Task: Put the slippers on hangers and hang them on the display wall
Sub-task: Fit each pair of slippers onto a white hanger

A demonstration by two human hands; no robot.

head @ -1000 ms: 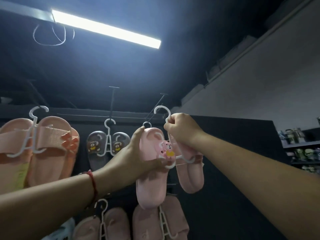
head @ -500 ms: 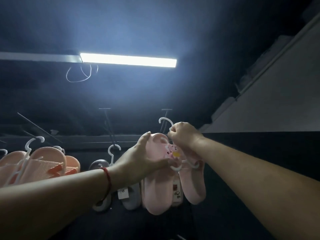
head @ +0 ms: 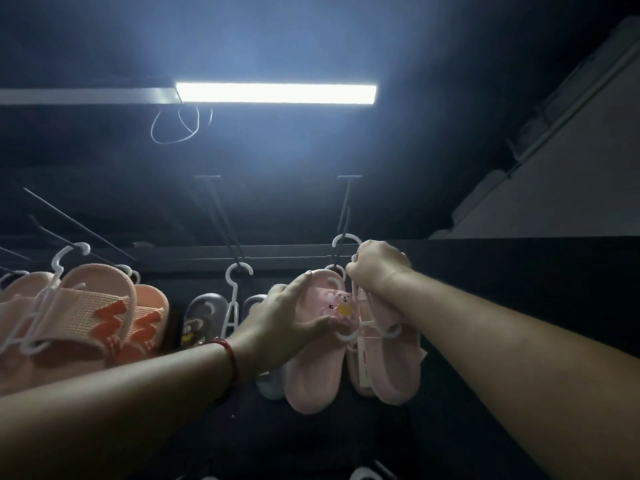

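A pair of pink slippers [head: 313, 379] with a cartoon charm hangs on a white hanger [head: 346, 239] held up against the dark display wall [head: 519, 271]. My right hand [head: 375, 270] grips the hanger's neck just under its hook, which sits at a dark wall peg [head: 346, 206]. My left hand [head: 287, 318] holds the left slipper from the side, thumb on its strap. Whether the hook rests on the peg I cannot tell.
Orange-pink slippers [head: 93, 317] on white hangers fill the left pegs. A grey pair [head: 204, 317] on a white hanger hangs behind my left wrist. A strip light [head: 275, 93] glows overhead. A grey side wall [head: 571, 181] rises at the right.
The view has tilted up toward the ceiling. Both hands have lifted the pink pair higher, bringing the hanger's hook up to the right-hand peg.
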